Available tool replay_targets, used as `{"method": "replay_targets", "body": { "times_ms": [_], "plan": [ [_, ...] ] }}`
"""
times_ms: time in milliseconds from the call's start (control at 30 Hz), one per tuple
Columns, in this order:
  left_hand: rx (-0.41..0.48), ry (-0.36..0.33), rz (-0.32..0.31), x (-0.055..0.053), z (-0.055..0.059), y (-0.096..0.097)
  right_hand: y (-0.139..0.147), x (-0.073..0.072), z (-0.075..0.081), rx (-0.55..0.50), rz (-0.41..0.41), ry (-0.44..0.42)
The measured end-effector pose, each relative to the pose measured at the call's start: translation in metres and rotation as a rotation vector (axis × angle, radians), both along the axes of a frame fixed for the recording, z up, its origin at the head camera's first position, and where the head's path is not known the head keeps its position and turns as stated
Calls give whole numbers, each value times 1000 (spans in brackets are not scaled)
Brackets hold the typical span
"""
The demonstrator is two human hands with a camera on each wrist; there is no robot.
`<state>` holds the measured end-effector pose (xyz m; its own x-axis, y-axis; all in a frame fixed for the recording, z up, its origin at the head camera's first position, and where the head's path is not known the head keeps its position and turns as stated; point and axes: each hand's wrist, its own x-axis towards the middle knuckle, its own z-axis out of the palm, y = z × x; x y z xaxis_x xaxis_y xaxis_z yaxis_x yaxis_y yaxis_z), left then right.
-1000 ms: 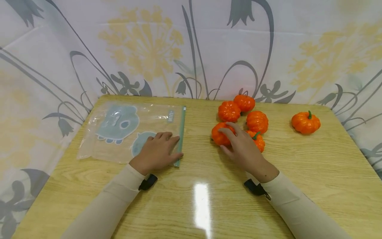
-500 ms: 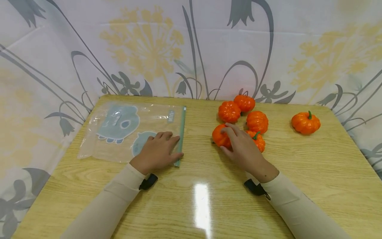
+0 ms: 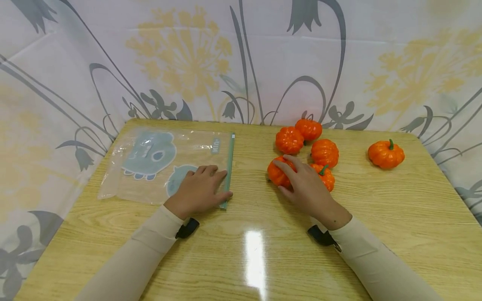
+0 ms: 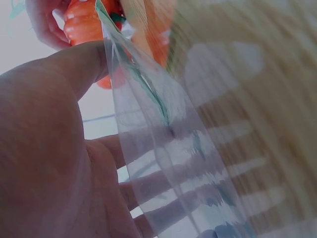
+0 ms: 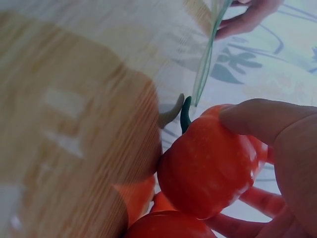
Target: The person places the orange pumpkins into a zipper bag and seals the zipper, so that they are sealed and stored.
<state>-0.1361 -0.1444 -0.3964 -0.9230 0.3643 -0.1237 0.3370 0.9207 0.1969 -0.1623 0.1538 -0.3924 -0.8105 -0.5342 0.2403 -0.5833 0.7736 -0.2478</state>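
My right hand (image 3: 306, 188) grips a small orange pumpkin (image 3: 279, 172) on the table. In the right wrist view, the thumb lies across that pumpkin (image 5: 208, 163), with other fingers around its far side and its green stem (image 5: 185, 115) jutting out. My left hand (image 3: 199, 188) rests over a clear plastic zip bag (image 3: 150, 188) with blue cartoon prints, fingers loosely spread. Close to its thumb runs the green zip strip (image 3: 229, 167) along the bag's right edge. The left wrist view has the thumb (image 4: 79, 64) touching the bag's edge, fingers extended behind the film.
Several more pumpkins cluster near the right hand: one (image 3: 289, 140) behind, another (image 3: 324, 154) to the right, a third (image 3: 324, 177) partly hidden by the hand. A separate pumpkin (image 3: 385, 154) stands at far right. Patterned cloth (image 3: 241, 62) borders the wooden table (image 3: 226, 259).
The right hand's fingers and the pumpkin beneath them shift very slightly. My left hand and the bag stay practically in place.
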Motion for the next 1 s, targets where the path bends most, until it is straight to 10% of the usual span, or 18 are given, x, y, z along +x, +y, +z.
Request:
{"method": "replay_targets", "body": {
  "times_ms": [1000],
  "plan": [
    [-28,-8,-28,5,-2,9,-2,3,8,-60,-18,-56]
  ]
}}
